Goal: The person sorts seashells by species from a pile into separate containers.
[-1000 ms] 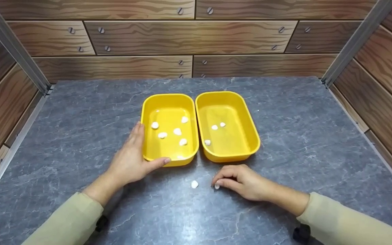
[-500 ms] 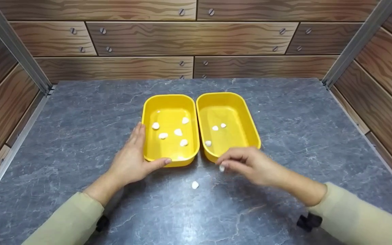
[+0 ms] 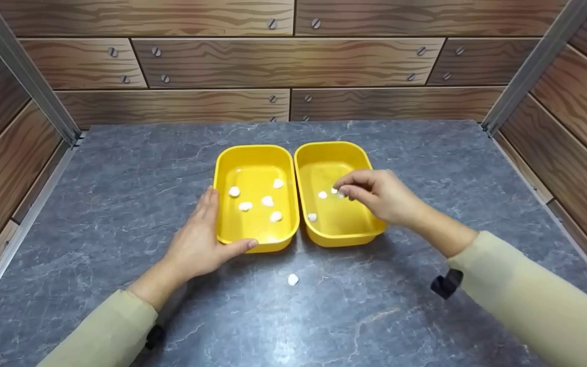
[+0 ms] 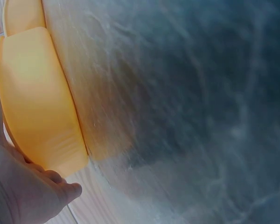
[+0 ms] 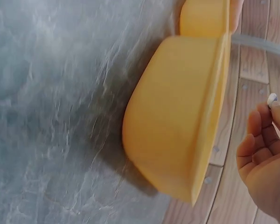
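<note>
Two yellow plastic trays stand side by side. My left hand rests against the near left corner of the left tray, fingers along its side and thumb lying along the front rim. In the left wrist view those fingers touch the tray's outer wall. Over the right tray, my right hand pinches a small white pebble between thumb and fingertips. The right wrist view shows this pebble above the tray's rim. Several white pebbles lie inside both trays.
One loose white pebble lies on the grey marbled table in front of the trays. Wood-patterned panels close off the back and sides, with metal posts in the corners.
My right hand has lifted the pebble from the table near the front and carried it forward over the right tray. My left hand stays at the left tray.
</note>
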Demonstrator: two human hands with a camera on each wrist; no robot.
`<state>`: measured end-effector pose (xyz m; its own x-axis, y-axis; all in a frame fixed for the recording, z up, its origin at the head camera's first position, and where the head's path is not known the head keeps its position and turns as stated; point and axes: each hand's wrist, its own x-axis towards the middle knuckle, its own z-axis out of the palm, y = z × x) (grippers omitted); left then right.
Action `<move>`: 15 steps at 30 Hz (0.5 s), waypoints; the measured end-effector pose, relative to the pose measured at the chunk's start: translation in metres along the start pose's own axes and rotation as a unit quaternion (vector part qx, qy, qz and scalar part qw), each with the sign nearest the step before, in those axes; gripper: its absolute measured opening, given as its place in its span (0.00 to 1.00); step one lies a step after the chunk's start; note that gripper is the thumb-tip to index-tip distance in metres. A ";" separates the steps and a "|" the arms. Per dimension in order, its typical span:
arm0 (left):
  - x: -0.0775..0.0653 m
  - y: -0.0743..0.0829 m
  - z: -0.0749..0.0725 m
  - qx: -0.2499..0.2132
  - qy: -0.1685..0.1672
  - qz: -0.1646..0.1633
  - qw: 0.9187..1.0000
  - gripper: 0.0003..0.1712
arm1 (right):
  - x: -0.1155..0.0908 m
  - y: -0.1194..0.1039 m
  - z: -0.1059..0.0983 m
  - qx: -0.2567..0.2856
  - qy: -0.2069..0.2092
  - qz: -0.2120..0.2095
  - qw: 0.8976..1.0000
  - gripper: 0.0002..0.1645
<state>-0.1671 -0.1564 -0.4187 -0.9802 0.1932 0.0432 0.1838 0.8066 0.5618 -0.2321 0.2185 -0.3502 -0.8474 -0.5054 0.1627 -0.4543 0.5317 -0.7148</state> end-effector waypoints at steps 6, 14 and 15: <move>0.001 0.000 0.001 0.000 0.002 0.002 1.000 0.81 | 0.014 0.019 0.001 -0.040 0.006 0.018 0.999 0.11; 0.001 -0.001 0.001 0.000 0.004 0.006 1.000 0.82 | 0.024 0.032 0.003 -0.082 0.010 0.029 0.996 0.11; 0.001 -0.001 0.002 0.000 0.005 0.006 1.000 0.82 | 0.025 0.033 0.003 -0.085 0.008 0.030 0.996 0.11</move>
<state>-0.1678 -0.1565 -0.4207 -0.9784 0.1985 0.0580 0.1964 0.8042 0.5609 -0.2674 0.2217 -0.3716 -0.8786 -0.4580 0.1351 -0.4407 0.6687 -0.5989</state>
